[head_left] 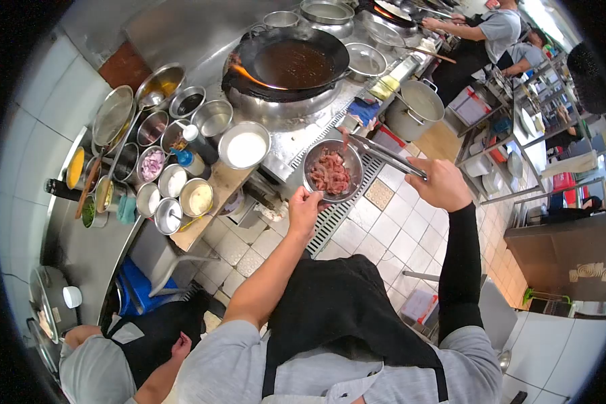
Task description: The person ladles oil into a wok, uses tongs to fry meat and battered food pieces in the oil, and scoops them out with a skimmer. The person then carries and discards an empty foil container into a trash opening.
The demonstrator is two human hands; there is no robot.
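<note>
My left hand [305, 209] grips the near rim of a round metal bowl [357, 161]. Raw sliced meat [330, 172] lies inside it. Wrapped round the handle of metal tongs [390, 156] is my right hand [442, 183], to the right of the bowl. The far end of the tongs is over the bowl's upper right rim, where a strip of meat [345, 137] hangs. Ahead, a black wok [296, 60] holds dark liquid, with an orange flame along its left side.
Left are metal bowls of ingredients, including white liquid [246, 148] and chopped onion [152, 163], beside bottles [194, 160]. A large pot [421, 102] stands right of the stove. One person [108, 367] is at lower left; others work at upper right near shelves [512, 151].
</note>
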